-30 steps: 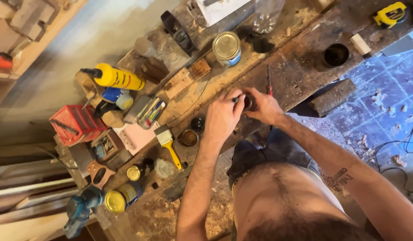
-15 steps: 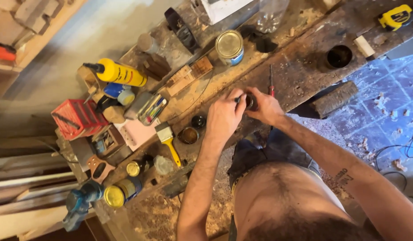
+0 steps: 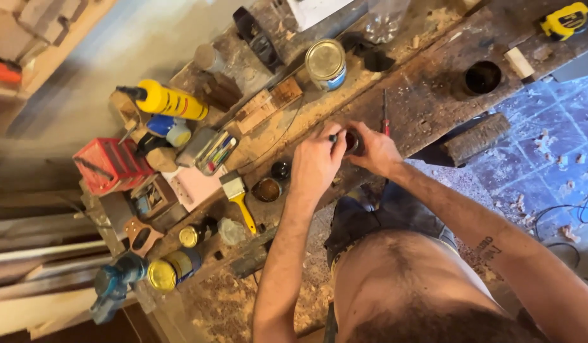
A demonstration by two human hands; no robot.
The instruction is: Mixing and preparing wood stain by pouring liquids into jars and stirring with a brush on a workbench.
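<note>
Both my hands meet over the middle of a worn wooden workbench. My left hand pinches a thin dark tool whose tip shows at the fingertips. My right hand cups a small dark round jar, held on the bench top. The jar is mostly hidden by my fingers. A red-handled screwdriver lies just beyond my right hand. A small dark lid and an open tin with brown contents sit left of my left hand.
A yellow-handled brush, a yellow cartridge tube, a red box, several tins, a shut can, a tape measure and a round hole are on the bench. Sawdust covers the floor. A blue tiled floor lies to the right.
The view has shifted slightly. My hands stay together at the small jar, with only small finger movements.
</note>
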